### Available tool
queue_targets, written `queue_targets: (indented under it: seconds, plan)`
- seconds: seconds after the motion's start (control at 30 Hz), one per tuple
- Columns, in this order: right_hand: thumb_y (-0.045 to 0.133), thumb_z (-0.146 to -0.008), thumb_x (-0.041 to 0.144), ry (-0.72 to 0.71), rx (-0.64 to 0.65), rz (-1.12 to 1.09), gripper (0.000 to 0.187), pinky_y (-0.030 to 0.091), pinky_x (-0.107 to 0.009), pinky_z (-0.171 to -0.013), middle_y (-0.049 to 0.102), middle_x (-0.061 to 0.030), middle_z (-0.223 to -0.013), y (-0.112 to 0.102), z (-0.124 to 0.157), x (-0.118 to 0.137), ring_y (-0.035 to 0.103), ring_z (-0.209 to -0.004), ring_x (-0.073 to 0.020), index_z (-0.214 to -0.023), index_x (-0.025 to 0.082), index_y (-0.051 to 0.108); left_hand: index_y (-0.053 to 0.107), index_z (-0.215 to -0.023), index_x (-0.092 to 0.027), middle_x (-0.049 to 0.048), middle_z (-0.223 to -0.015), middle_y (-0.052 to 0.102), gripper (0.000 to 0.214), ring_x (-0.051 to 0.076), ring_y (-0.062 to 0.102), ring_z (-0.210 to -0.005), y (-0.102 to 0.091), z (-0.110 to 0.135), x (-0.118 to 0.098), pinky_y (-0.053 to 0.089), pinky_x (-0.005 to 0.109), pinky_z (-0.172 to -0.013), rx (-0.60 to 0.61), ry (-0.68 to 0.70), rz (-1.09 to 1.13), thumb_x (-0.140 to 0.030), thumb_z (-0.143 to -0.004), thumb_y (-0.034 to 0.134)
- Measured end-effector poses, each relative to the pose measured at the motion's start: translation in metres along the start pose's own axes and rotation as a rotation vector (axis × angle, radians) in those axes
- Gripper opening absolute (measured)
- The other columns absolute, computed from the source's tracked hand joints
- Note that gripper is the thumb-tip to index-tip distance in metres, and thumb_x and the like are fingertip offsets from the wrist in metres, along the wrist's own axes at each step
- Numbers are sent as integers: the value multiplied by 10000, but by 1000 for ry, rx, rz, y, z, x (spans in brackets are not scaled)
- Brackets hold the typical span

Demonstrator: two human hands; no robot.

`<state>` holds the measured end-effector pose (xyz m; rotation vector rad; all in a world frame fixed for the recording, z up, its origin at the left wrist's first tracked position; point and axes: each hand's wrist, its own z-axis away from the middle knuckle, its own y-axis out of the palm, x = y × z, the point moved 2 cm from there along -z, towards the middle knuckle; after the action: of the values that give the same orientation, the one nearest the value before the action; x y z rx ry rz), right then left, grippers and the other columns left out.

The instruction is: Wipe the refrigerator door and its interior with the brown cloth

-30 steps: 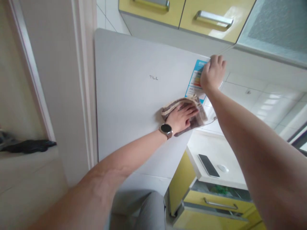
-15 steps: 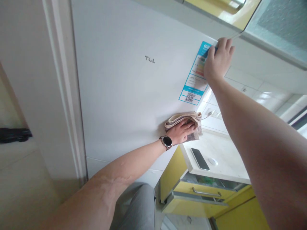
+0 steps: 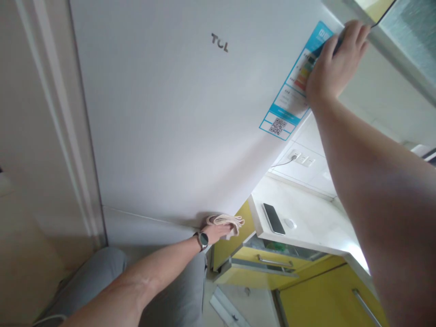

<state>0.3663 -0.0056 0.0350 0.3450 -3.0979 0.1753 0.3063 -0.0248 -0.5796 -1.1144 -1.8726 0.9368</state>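
A white refrigerator door (image 3: pixel 163 122) with TCL lettering fills the middle of the view. My left hand (image 3: pixel 216 232), with a round watch (image 3: pixel 203 240) on the wrist, presses a folded cloth (image 3: pixel 231 221) against the door's lower right part, near the seam above the lower panel. Its fingers lie over the cloth. At the upper right, my right hand (image 3: pixel 335 66) grips the door's side edge, fingers wrapped round it and thumb on the front. Beneath that thumb and palm, a blue and white energy label (image 3: pixel 282 102) is partly covered.
A pale countertop (image 3: pixel 303 209) on the right carries a phone (image 3: pixel 273 219) and a small white object (image 3: pixel 290 223). Below it, yellow drawers (image 3: pixel 250 254) stand partly pulled out. Wall sockets (image 3: pixel 301 158) hold a plugged cord. A wall edge (image 3: pixel 51 100) runs along the door's left side.
My left hand has slid down the door with the cloth, to near the lower seam. My right hand keeps its hold on the edge. The view has shifted, showing more floor and cabinet.
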Motion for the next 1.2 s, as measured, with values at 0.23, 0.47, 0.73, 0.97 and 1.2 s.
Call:
queue_targets:
  seconds: [0.23, 0.47, 0.73, 0.97, 1.2]
  plan:
    - [345, -1006, 318, -29, -46, -48, 140, 337, -437, -1110, 578, -109, -1371, 4, 2, -4, 469, -1248, -293, -1050, 337, 477, 681, -1402, -184, 43, -1505, 622, 505, 181, 570, -1418, -9, 20, 12, 406, 282, -1216, 71, 19, 96, -59, -932, 548]
    - [355, -1003, 312, -1, -15, -70, 142, 345, -449, -1095, 583, -101, -1341, 3, 6, -4, 448, -1209, -275, -1062, 340, 481, 582, -1513, -207, 44, -1576, 558, 562, 211, 487, -1484, -132, 6, 56, 272, 398, -1311, -5, 23, -72, -143, -955, 590]
    - [358, -1028, 256, 37, 45, -77, 189, 318, -451, -1108, 549, -100, -1396, -1, 8, 2, 407, -1246, -268, -1155, 307, 488, 485, -1595, -269, 50, -1564, 569, 602, 263, 439, -1494, -333, -38, 118, 215, 528, -1298, -292, -160, -294, -283, -1000, 579]
    - [396, -1044, 217, 37, 55, -16, 289, 305, -451, -1131, 531, -153, -1444, 3, 6, -1, 423, -1286, -295, -1291, 194, 543, 403, -1643, -294, -1, -1681, 402, 656, 262, 278, -1577, -470, -72, 178, 80, 511, -1352, -496, -380, -435, -333, -1005, 552]
    - [325, -1073, 220, 43, 127, -6, 442, 164, -470, -1249, 398, -170, -1632, 1, 1, -2, 401, -1427, -295, -1463, 98, 492, 304, -1678, -378, -163, -1720, 253, 742, 207, 91, -1636, -504, -65, 209, -99, 347, -1345, -700, -495, -384, -388, -958, 482]
